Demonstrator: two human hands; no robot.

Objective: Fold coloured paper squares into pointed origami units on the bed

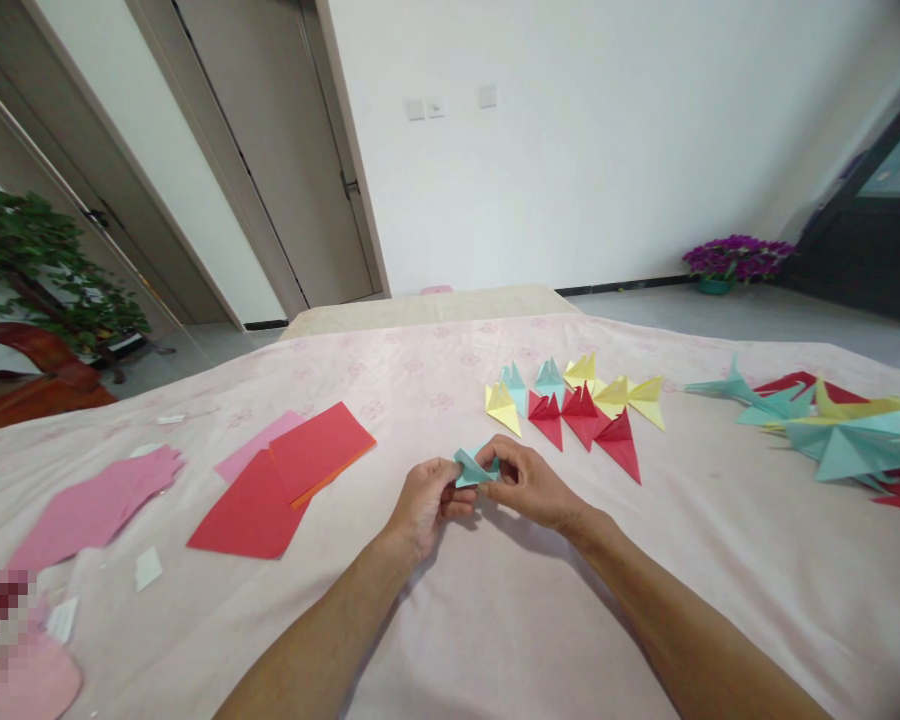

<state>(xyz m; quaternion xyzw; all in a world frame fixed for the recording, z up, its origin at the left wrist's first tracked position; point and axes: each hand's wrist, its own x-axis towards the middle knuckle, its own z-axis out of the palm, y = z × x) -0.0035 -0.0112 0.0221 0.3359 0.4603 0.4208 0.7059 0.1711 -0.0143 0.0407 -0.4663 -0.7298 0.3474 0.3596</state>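
Observation:
Between my two hands is a small folded piece of light-blue origami paper (471,470), held just above the cloth. My left hand (429,497) pinches its left side between thumb and fingers. On the other side, my right hand (523,482) grips the right end with thumb and forefinger, hiding part of it. Just beyond my right hand stand several folded paper cranes in rows: a red one (546,416), a yellow one (502,408) and a light-blue one (549,378) among them.
Red paper sheets (244,510) lie left of my hands, with a pink stack (90,505) farther left. A heap of finished paper cranes (847,440) spreads at the right. A pink patterned cloth (420,360) covers the table. White scraps (148,568) lie near the left edge.

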